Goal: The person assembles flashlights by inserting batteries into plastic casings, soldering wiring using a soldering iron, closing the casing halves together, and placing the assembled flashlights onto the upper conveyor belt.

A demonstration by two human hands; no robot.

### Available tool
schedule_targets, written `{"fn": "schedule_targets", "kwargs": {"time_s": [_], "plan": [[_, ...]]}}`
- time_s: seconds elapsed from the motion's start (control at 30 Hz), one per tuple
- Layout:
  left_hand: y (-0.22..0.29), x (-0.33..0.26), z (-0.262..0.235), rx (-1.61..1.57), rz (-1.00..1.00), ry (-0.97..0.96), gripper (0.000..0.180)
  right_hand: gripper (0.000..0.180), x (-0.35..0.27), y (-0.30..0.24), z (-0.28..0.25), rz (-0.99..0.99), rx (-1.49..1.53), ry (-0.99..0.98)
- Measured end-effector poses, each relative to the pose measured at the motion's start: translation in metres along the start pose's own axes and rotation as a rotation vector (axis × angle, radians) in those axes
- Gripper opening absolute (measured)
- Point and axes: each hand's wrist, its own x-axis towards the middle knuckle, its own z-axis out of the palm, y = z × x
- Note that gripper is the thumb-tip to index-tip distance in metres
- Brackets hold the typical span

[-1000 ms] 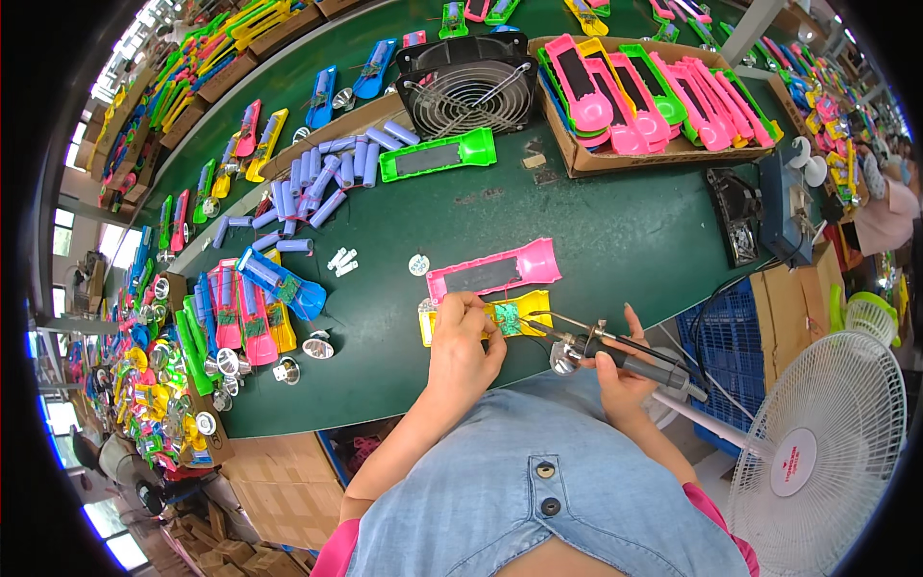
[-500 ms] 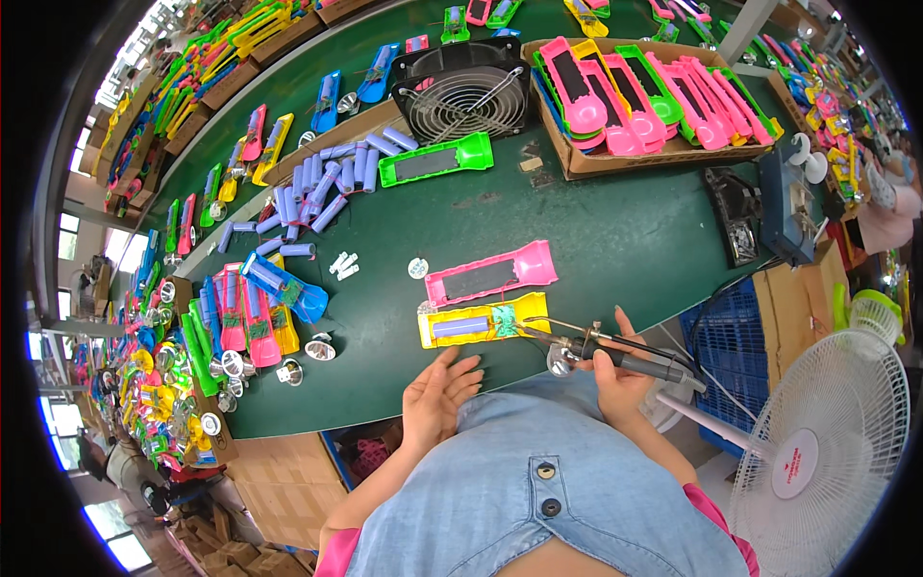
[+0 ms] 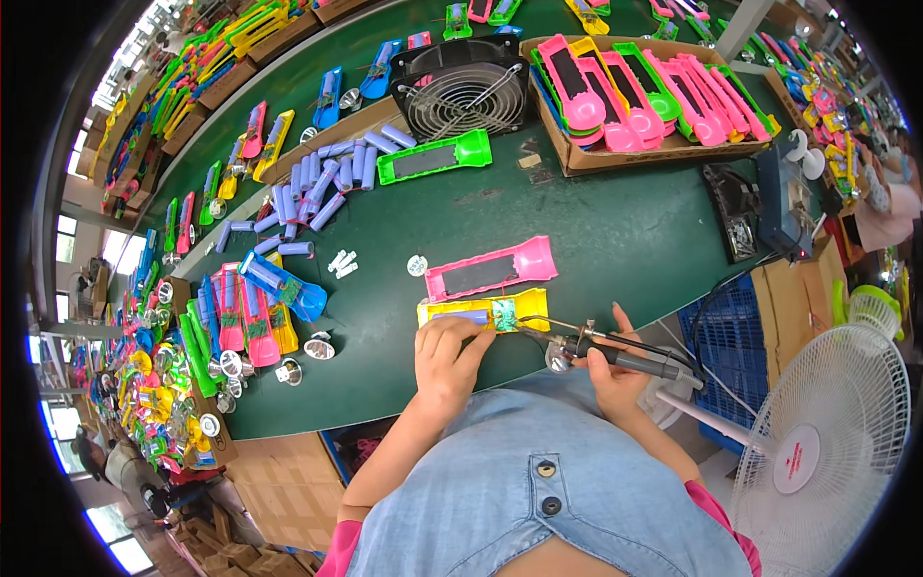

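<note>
I have one yellow housing (image 3: 535, 299) on the table (image 3: 615, 221) near its edge, with one purple cell (image 3: 467, 316) and one green circuit board (image 3: 505, 310) inside. Half a second ago my left hand (image 3: 446, 363) was drawn back below it; now it covers the near-left side, fingers bent, pinching something or not, I can't tell. My right hand (image 3: 617, 383) grips one soldering iron (image 3: 639, 363). One pink housing (image 3: 538, 258) lies just beyond.

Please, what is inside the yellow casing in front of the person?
Inside the yellow casing are a purple cylindrical battery and a green circuit board. The left hand covers its near left part, hiding anything there.
</note>
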Motion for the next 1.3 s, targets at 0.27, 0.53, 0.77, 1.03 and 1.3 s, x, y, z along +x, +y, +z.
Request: {"fn": "schedule_targets", "kwargs": {"time_s": [0.27, 0.53, 0.77, 1.03, 1.3], "plan": [[-0.05, -0.022, -0.051, 0.358, 0.411, -0.271, 0.029, 0.018, 0.003, -0.005, -0.005, -0.074, -0.039, -0.008], [-0.046, -0.023, -0.023, 0.303, 0.49, -0.153, 0.029, 0.018, 0.001, -0.006, 0.004, -0.039, 0.017, 0.055], [-0.011, -0.014, 0.006, -0.03, 0.06, 0.024, 0.025, 0.017, 0.006, -0.004, -0.006, -0.165, -0.136, -0.09], [0.005, -0.003, 0.012, -0.148, -0.137, 0.008, 0.023, 0.017, 0.006, -0.004, -0.006, -0.196, -0.16, -0.111], [0.003, 0.002, 0.01, -0.054, -0.014, -0.069, 0.024, 0.02, 0.005, 0.003, -0.006, -0.214, -0.147, -0.121]]}}
